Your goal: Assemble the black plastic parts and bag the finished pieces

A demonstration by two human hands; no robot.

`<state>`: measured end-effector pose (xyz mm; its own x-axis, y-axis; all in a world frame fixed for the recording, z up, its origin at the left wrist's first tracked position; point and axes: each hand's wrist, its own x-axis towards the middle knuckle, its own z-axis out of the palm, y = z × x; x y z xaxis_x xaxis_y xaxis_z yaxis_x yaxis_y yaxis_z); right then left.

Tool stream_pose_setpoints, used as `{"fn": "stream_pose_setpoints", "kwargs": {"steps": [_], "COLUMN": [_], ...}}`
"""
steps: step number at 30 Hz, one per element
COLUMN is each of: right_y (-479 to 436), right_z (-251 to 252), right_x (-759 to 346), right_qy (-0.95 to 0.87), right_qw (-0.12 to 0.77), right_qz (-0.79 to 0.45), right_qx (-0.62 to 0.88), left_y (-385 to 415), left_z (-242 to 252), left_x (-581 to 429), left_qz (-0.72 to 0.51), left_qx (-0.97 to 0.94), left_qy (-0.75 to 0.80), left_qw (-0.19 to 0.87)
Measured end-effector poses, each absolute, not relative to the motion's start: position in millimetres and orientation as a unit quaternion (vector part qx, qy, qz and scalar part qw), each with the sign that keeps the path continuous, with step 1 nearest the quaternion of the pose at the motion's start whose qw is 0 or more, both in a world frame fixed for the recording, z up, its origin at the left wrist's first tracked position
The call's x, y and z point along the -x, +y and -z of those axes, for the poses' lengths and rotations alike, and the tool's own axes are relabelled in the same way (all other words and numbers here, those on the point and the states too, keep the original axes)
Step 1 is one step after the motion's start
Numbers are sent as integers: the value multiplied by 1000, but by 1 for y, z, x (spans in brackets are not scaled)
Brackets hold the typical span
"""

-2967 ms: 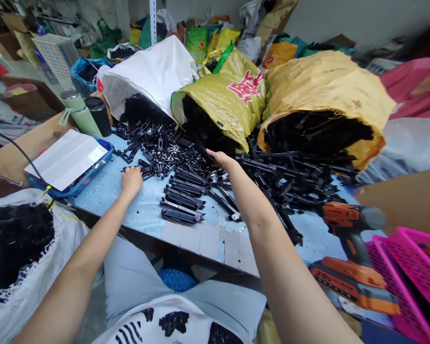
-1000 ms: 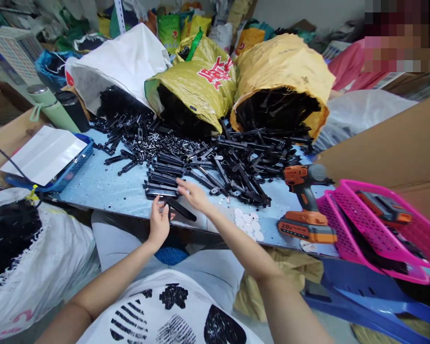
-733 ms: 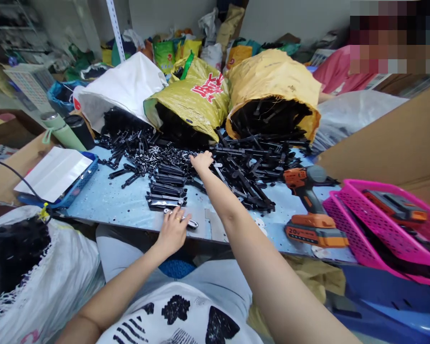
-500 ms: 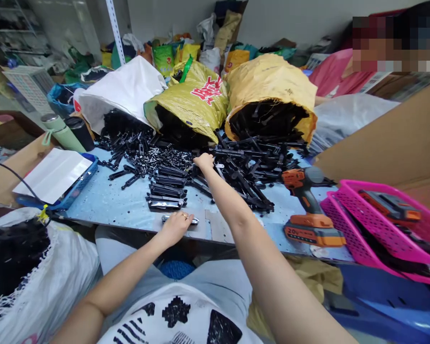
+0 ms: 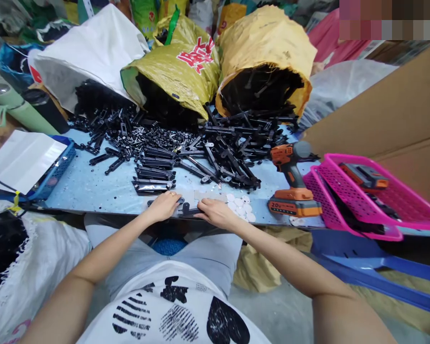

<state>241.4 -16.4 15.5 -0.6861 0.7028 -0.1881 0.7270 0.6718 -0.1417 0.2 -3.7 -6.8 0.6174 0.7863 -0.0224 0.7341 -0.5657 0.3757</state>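
Note:
At the table's front edge, my left hand [image 5: 166,206] is closed over a short black bar-like part [image 5: 181,201], whose ends stick out on both sides of the fingers. Just to its right, my right hand [image 5: 217,213] grips the end of another black bar-like part [image 5: 187,209] with a rounded end pointing left. Behind the left hand lies a row of stacked black parts [image 5: 155,174]. Small metal pins and black pieces [image 5: 139,136] are heaped farther back. A pile of long black arms [image 5: 232,165] spreads to the right of them.
White discs [image 5: 241,205] lie right of my right hand. Beyond them stand an orange cordless drill [image 5: 294,181] and pink baskets [image 5: 347,210]. White [image 5: 93,52], olive [image 5: 197,81] and yellow [image 5: 265,38] sacks line the back. A blue basket [image 5: 66,162] is at left.
My right hand has come back from the pile to the front edge and now grips a black part. My left hand stays at the edge over its part. The view has tilted down.

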Motion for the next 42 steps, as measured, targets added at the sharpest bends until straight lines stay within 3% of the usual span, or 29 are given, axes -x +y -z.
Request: {"fn": "stream_pose_setpoints", "kwargs": {"steps": [5, 27, 38, 42], "right_y": [-16, -34, -30, -17], "right_z": [-4, -20, -37, -24], "right_x": [-232, -218, -215, -226], "right_qy": [902, 878, 915, 926], "right_qw": [112, 129, 70, 42], "right_qz": [90, 101, -21, -31], "right_qx": [-407, -450, -396, -374], "left_y": [-3, -11, -21, -21], "left_z": [-2, -3, 12, 8], "left_x": [-8, -3, 4, -5], "left_qz": [-43, -66, -145, -118], "left_qx": [-873, -883, -888, -895], "left_qy": [453, 430, 414, 409], "left_qw": [178, 178, 134, 135]}}
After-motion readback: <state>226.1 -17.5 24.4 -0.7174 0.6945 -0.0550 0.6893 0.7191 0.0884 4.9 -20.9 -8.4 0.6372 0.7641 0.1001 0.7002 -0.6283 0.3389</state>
